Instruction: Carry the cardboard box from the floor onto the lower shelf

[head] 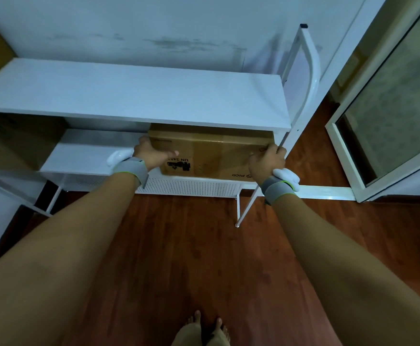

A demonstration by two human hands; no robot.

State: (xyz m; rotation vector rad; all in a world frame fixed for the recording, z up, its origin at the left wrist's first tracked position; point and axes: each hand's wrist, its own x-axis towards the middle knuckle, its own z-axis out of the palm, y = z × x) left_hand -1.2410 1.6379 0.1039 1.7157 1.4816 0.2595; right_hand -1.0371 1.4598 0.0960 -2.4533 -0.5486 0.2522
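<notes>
Brown corrugated board forms the cardboard box (pixel 211 156), which rests on the lower shelf (pixel 84 156) of a white metal shelving unit, at the shelf's right end. Its rear portion is hidden beneath the upper shelf (pixel 134 96); its front portion projects toward the viewer, past the upper shelf's front edge. Black printed markings, seen upside down, appear on the visible face, including "UN" with digits near the left and "PICO" near the lower right corner.

Both hands are clamped on the box. The left hand (pixel 151 152) grips the left side, with the thumb laid across the printed face. The right hand (pixel 266 161) grips the right front corner, fingers curled over the edge, just beside the unit's right upright (pixel 301 78).

Each wrist carries a grey wristband with a green edge (pixel 132 170) and a white device attached to it (pixel 286 177).

Below the lower shelf, a perforated white panel (pixel 191 187) runs along the front. A second cardboard box (pixel 12 141) sits to the left on the same level, well apart from the first. The unit stands on a reddish-brown wooden floor (pixel 191 258) against a scuffed white wall (pixel 154 28). A white-framed door with frosted glass (pixel 391 108) stands to the right. Bare feet (pixel 204 330) are visible at the bottom edge.
</notes>
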